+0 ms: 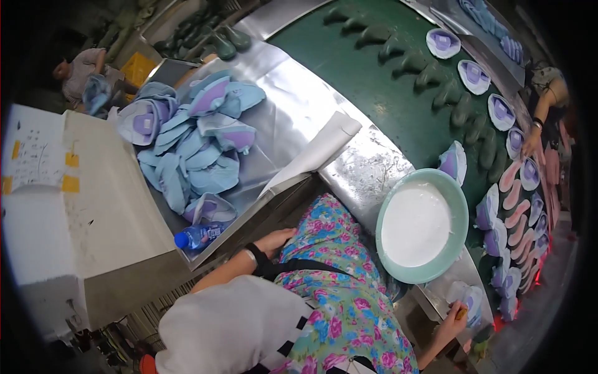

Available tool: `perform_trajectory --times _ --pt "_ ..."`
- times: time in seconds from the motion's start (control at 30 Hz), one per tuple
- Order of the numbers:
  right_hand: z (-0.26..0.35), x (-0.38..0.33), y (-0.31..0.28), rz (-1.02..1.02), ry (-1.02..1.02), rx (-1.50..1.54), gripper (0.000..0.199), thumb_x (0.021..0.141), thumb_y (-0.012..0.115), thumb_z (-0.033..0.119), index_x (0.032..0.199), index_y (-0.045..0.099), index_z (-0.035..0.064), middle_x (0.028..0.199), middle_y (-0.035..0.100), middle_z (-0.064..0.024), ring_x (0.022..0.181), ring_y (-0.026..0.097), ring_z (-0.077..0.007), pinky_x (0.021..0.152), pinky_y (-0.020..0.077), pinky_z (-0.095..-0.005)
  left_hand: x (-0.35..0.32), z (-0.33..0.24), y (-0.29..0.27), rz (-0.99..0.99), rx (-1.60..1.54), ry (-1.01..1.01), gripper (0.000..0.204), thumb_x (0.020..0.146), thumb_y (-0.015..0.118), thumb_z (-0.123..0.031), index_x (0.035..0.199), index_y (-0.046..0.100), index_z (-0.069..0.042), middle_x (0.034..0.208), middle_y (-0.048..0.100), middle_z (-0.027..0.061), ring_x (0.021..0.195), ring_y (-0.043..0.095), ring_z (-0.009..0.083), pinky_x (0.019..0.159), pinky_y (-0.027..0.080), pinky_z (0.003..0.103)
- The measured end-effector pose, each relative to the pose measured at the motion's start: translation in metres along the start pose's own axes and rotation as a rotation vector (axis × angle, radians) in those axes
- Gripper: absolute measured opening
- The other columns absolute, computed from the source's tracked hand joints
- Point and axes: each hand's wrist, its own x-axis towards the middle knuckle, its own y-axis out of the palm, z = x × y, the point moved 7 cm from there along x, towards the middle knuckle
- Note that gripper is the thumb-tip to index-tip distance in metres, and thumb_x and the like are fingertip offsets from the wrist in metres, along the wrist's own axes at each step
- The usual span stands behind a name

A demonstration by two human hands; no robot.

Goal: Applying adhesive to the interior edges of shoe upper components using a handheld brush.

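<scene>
At the lower right, my right hand (447, 325) is closed on a small yellow-brown handle (461, 313); the rest of that tool is hard to make out. Right beside it lies a light blue and lilac shoe upper (472, 305) on the metal ledge, and whether the tool touches it cannot be told. A pale green basin (462, 234) of white liquid (416, 224) stands just above this hand. My left hand (274, 240) rests against the flowered apron (324, 240) on my lap, fingers loosely extended, with nothing seen in it.
Several blue uppers (187, 149) lie heaped in a metal tray at left, near a blue-capped bottle (202, 236). A green belt (374, 81) carries dark green shoe lasts (411, 63), uppers and pink insoles (516, 214). A co-worker's arm (543, 112) reaches in at right; another person (87, 75) sits far left.
</scene>
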Motion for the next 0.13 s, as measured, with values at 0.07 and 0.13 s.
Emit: perform_trajectory --times 0.07,0.13 --pt "0.002 0.005 0.002 0.018 -0.068 0.008 0.022 0.093 0.056 0.018 0.085 0.058 -0.0016 0.069 0.054 -0.0038 0.061 0.043 -0.012 0.059 0.039 -0.0265 -0.056 -0.034 0.04 0.029 0.176 0.107 0.052 0.093 0.052 -0.042 0.129 0.051 -0.003 0.13 0.053 0.0073 0.116 0.05 0.0179 0.104 0.033 0.031" --pt "0.01 0.007 0.007 0.096 -0.037 -0.081 0.022 0.095 0.055 0.02 0.089 0.057 -0.0007 0.071 0.054 -0.0048 0.064 0.044 -0.0145 0.061 0.0378 -0.0248 -0.123 -0.08 0.104 0.261 0.477 0.321 0.055 0.094 0.05 -0.042 0.136 0.045 -0.006 0.131 0.052 0.0071 0.125 0.043 0.0169 0.109 0.027 0.032"
